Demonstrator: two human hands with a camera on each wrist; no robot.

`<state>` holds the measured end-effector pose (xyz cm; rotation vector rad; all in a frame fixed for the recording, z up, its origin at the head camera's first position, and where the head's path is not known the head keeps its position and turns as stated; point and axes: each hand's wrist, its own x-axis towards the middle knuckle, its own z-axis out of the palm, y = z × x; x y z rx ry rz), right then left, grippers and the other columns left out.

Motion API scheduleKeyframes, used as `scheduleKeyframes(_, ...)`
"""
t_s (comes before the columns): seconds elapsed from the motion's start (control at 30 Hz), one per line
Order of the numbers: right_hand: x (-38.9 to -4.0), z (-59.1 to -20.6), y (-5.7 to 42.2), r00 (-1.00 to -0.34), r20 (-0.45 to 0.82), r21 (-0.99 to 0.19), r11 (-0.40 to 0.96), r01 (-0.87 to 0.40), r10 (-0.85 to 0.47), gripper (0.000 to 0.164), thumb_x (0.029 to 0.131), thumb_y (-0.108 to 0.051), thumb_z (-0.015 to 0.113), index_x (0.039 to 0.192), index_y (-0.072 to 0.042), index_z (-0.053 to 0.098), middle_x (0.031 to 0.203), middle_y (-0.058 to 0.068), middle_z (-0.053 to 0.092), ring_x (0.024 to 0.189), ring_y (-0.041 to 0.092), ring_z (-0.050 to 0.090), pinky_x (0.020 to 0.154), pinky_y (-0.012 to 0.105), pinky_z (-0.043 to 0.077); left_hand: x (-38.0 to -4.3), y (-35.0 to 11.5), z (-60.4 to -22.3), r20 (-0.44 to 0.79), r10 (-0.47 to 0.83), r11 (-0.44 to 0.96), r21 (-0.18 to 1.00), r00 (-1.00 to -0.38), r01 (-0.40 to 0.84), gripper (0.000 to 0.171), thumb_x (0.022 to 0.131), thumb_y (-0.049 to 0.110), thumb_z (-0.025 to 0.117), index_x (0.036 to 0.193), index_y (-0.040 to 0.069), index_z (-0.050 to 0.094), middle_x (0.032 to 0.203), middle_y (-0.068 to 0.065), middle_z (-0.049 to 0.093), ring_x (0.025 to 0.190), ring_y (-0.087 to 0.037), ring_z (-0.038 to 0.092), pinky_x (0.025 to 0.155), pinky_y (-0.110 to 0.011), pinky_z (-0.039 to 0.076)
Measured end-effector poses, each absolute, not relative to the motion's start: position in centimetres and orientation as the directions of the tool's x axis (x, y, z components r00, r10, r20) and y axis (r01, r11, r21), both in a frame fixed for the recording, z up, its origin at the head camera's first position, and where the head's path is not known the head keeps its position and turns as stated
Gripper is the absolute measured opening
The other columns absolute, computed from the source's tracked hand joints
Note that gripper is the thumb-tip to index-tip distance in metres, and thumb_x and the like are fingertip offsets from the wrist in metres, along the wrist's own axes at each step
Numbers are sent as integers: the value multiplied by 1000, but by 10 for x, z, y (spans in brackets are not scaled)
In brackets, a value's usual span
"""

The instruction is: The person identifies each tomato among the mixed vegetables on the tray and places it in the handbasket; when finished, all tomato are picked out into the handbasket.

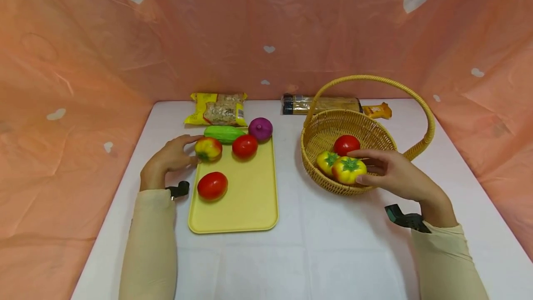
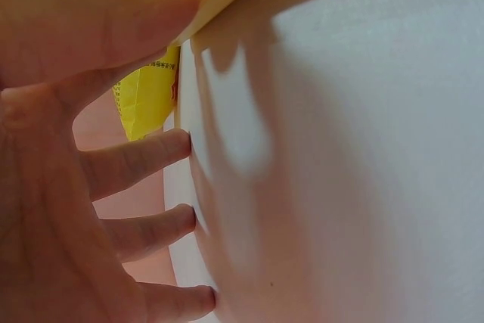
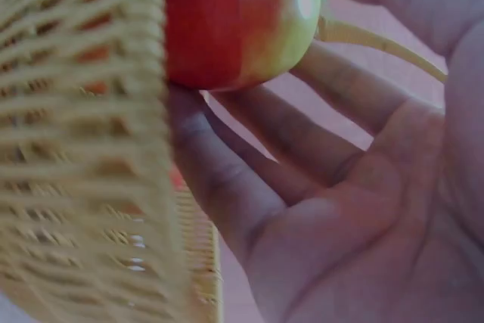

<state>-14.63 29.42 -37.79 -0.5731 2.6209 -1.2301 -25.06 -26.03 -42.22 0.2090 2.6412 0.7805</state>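
Observation:
My right hand (image 1: pixel 395 172) holds a yellow-and-red fruit with a green star-shaped top (image 1: pixel 349 170) between thumb and fingers, at the near rim of the wicker basket (image 1: pixel 310 163). In the right wrist view, the fingers extend under this fruit (image 3: pixel 238 24). A similar fruit (image 1: pixel 326 161) and a red tomato (image 1: pixel 347 144) lie in the basket. My left hand (image 1: pixel 170 156) is at the left edge of the yellow tray (image 1: pixel 245 212), its fingers spread and its thumb at the rim in the left wrist view. Right beside its fingertips sits another yellow-and-red fruit (image 1: pixel 208 149).
The tray also bears two red tomatoes, one near (image 1: pixel 213 186) and one farther back (image 1: pixel 244 146), plus a green cucumber-like vegetable (image 1: pixel 224 134) and a purple onion (image 1: pixel 260 129). Behind are a yellow bag (image 1: pixel 222 109), a long packet (image 1: pixel 325 104) and an orange packet (image 1: pixel 377 110). The basket's handle (image 1: pixel 429 124) arches high.

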Motion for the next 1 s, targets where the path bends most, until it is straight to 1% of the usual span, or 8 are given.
scheduleKeyframes(0.17, -153, -383, 284, -910, -16, -711, 645, -280, -413, 51, 98, -20, 84, 146, -17, 70, 141, 11, 73, 127, 29, 72, 101, 12, 54, -251, -261, -426, -311, 249, 836, 548, -917, 41, 78, 95, 18, 71, 168, 12, 44, 173, -33, 32, 160, -58, 26, 130, -76, 20)
scheduleKeyframes(0.3, -160, -384, 274, -912, -8, -676, 674, -296, -409, 51, 97, -23, 85, 146, -17, 70, 138, 10, 75, 125, 29, 71, 102, 18, 56, -251, -260, -427, -323, 239, 838, 544, -916, 27, 80, 95, 19, 73, 168, 13, 43, 173, -34, 31, 160, -58, 26, 129, -77, 20)
scheduleKeyframes(0.43, -167, -391, 265, -916, -2, -638, 706, -309, -402, 52, 96, -24, 86, 145, -16, 71, 135, 11, 75, 120, 27, 70, 101, 37, 59, -252, -260, -427, -320, 239, 840, 542, -917, 30, 80, 94, 19, 73, 168, 12, 44, 173, -34, 31, 160, -58, 26, 130, -76, 20)
scheduleKeyframes(0.57, -173, -401, 259, -919, 1, -600, 735, -317, -395, 53, 94, -25, 87, 144, -16, 72, 134, 14, 75, 117, 30, 67, 100, 51, 57, -251, -261, -427, -304, 249, 840, 541, -920, 48, 77, 95, 17, 72, 167, 12, 45, 172, -34, 33, 159, -58, 27, 130, -76, 20)
scheduleKeyframes(0.7, -175, -405, 257, -919, -15, -580, 752, -314, -395, 55, 94, -26, 88, 145, -16, 71, 133, 15, 74, 115, 32, 66, 99, 53, 57, -252, -260, -426, -296, 254, 835, 547, -921, 55, 77, 94, 16, 71, 167, 12, 46, 172, -32, 35, 160, -57, 28, 130, -76, 21)
scheduleKeyframes(0.9, -170, -397, 261, -923, -36, -623, 731, -279, -382, 58, 96, -27, 86, 150, -14, 68, 140, 14, 74, 125, 34, 67, 107, 59, 57, -253, -261, -425, -284, 257, 831, 554, -924, 61, 77, 93, 14, 70, 166, 11, 47, 171, -33, 36, 159, -57, 29, 130, -76, 21)
scheduleKeyframes(0.93, -169, -395, 261, -926, -31, -631, 726, -275, -377, 58, 96, -26, 86, 149, -14, 68, 140, 12, 74, 127, 34, 68, 108, 58, 57, -253, -261, -425, -286, 255, 831, 554, -924, 57, 77, 93, 15, 70, 166, 11, 47, 171, -33, 36, 159, -57, 29, 130, -76, 21)
scheduleKeyframes(1.0, -167, -391, 262, -928, -10, -644, 713, -278, -371, 55, 96, -25, 85, 147, -12, 69, 138, 11, 76, 127, 32, 70, 108, 47, 58, -253, -261, -425, -291, 249, 831, 555, -924, 49, 77, 94, 15, 70, 167, 11, 46, 171, -33, 35, 159, -57, 28, 130, -75, 20)
